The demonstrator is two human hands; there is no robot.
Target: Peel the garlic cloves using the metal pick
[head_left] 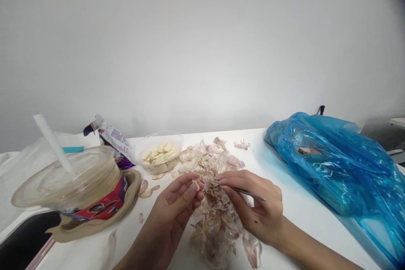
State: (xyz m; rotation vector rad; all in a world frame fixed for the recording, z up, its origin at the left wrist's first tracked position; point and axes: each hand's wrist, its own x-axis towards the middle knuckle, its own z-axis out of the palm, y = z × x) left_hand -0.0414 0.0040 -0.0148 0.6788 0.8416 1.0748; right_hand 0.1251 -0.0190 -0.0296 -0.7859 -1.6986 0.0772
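My left hand point(179, 202) is closed, pinching a garlic clove point(196, 185) between thumb and fingers. Only a small pale part of the clove shows. My right hand point(257, 200) grips a slim metal tool point(249, 194) like a pen. Its tip points left toward the clove, with a small gap between them; the tip's shape is too small to make out. Beneath and between both hands spreads a heap of dry garlic skins point(215, 215). Beyond my left hand, a clear plastic bowl point(181, 141) holds peeled garlic cloves point(160, 153).
At left, a lidded plastic cup point(104, 202) with a straw sits in a cardboard holder point(134, 181). A purple snack wrapper point(115, 139) lies behind it. Several unpeeled cloves point(145, 194) rest near the bowl. A blue plastic bag point(332, 168) covers the table's right side, before the wall.
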